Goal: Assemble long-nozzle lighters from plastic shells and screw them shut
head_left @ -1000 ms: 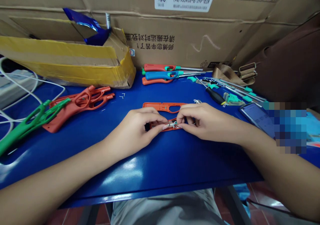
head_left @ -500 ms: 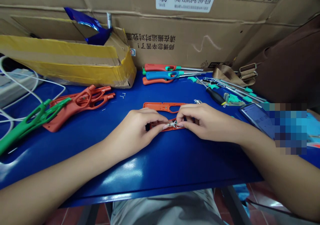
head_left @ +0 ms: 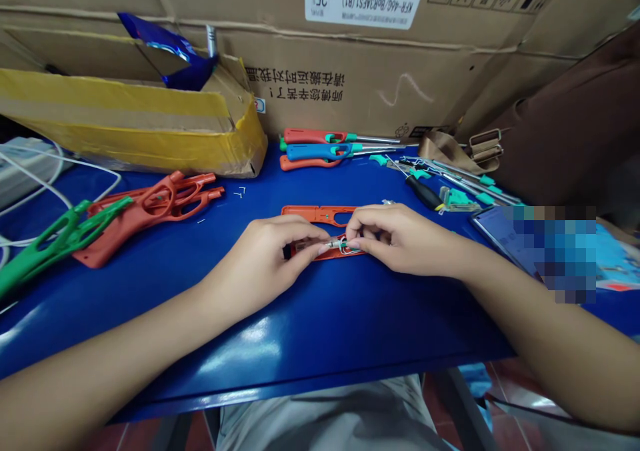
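My left hand [head_left: 273, 254] and my right hand [head_left: 395, 237] meet over the middle of the blue table [head_left: 310, 317]. Both pinch a small metal part with a green tip [head_left: 339, 244], held between thumbs and fingertips. Directly beneath them lies an orange plastic lighter shell [head_left: 320, 214], open side up, partly hidden by my fingers.
Orange shells [head_left: 160, 204] and green shells [head_left: 50, 244] lie at the left. A yellow-taped cardboard box [head_left: 130, 127] stands behind them. Assembled lighters [head_left: 320, 151], a screwdriver [head_left: 423, 193], metal tubes with teal pieces [head_left: 470, 187] and a phone [head_left: 500, 231] are at the right. Large cartons form the back wall.
My hands stay pinched on the small part; only the fingertips shift a little. The view has drifted slightly, so everything sits a bit further left.
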